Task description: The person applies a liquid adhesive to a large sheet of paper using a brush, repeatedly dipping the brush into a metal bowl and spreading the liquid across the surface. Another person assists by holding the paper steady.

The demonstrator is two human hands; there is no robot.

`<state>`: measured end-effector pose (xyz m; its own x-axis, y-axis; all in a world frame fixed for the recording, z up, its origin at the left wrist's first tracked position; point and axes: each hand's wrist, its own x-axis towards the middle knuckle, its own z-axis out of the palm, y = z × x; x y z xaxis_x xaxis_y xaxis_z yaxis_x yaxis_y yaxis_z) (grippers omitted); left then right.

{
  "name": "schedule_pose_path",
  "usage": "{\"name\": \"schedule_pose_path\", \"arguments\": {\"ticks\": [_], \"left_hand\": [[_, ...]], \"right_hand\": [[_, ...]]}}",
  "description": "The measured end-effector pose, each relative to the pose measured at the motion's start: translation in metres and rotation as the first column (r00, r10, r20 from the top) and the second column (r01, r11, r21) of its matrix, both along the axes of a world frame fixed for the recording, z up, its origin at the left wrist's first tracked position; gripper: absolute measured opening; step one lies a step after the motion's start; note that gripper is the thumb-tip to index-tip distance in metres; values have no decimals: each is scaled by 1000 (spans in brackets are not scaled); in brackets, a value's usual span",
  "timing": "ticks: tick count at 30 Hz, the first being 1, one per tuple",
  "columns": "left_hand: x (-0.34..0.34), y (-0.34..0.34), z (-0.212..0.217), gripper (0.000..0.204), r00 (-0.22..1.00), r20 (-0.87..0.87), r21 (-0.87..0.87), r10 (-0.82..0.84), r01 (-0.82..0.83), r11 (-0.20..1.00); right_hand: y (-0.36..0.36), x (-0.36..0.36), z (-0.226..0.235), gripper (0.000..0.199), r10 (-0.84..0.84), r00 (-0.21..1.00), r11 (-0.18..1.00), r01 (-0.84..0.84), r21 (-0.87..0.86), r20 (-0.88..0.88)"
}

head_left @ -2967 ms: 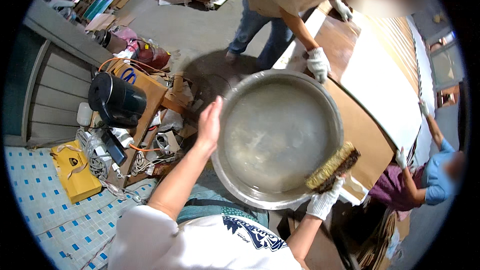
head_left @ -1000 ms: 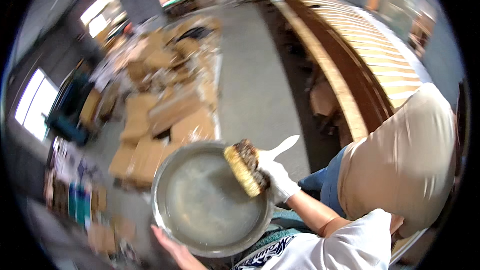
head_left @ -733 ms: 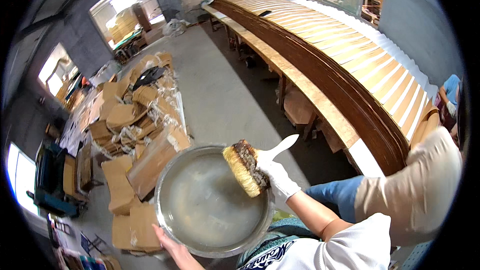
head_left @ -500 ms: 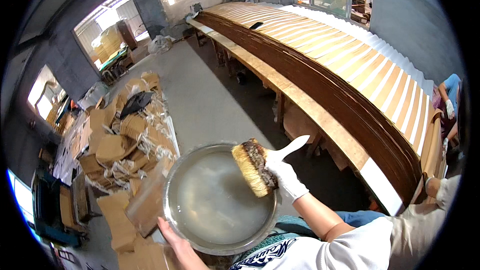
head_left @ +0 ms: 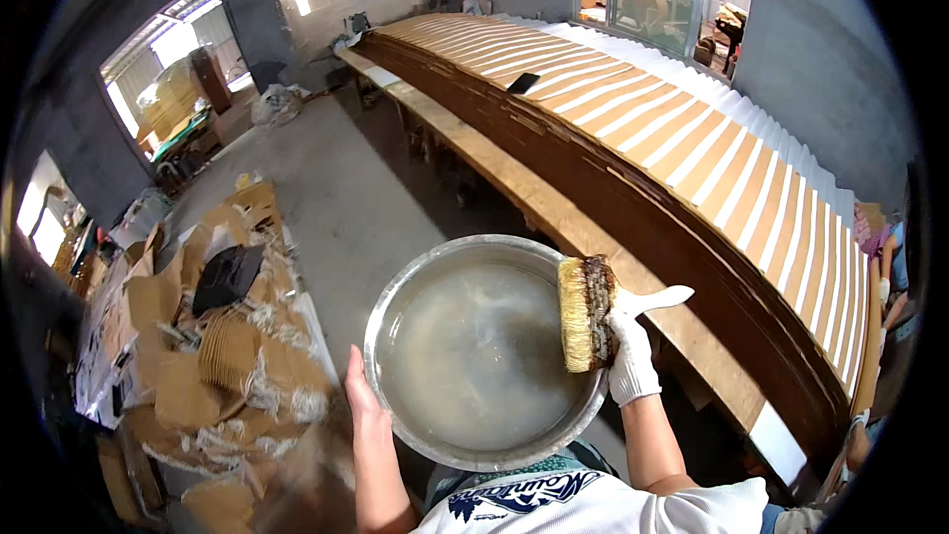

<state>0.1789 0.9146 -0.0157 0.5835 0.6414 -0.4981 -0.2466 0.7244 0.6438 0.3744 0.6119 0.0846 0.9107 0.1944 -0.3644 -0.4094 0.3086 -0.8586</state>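
A wide round metal basin (head_left: pixel 379 309) of cloudy greyish liquid is in front of my body, low in the head view. My bare left hand (head_left: pixel 368 403) lies against the basin's left side and holds it, some fingers hidden behind the wall. In a white knit glove, my right hand (head_left: pixel 633 356) is closed round a broad brush (head_left: pixel 589 314) at the basin's right rim. The brush has pale yellow bristles, a dark crusted band and a white handle sticking out to the right. Its bristles face the basin, above the liquid.
Along the right runs a long wooden bench (head_left: pixel 554 208) bearing a tall stack of brown sheets with white stripes (head_left: pixel 682 153). A black phone (head_left: pixel 523 84) lies on the stack. Cardboard pieces (head_left: pixel 188 336) and white strings heap on the left floor. Another person's arm (head_left: pixel 858 445) shows at the far right.
The basin, my hands and the brush have shifted right in the view. The brush has turned more upright and sits farther out over the right rim. The cardboard heap appears farther left.
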Motion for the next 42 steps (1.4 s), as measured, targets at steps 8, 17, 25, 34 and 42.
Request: {"name": "schedule_pose_path", "arguments": {"ticks": [8,17,25,34,42], "left_hand": [[161,74,47,59,944,48,1,-328,328,945],[320,104,101,61,909,102,78,-403,397,915],[461,142,118,62,780,136,146,-611,594,791],[626,165,123,69,661,198,170,-724,704,690],[725,148,81,64,649,192,91,-736,735,672]], "right_hand": [[50,82,35,41,-187,982,975,183,129,18],[66,190,67,44,-361,892,931,331,152,272],[86,287,84,43,-469,833,883,451,129,294],[117,392,86,44,-534,740,827,557,73,410],[92,451,68,48,-493,749,823,567,-43,443]]}}
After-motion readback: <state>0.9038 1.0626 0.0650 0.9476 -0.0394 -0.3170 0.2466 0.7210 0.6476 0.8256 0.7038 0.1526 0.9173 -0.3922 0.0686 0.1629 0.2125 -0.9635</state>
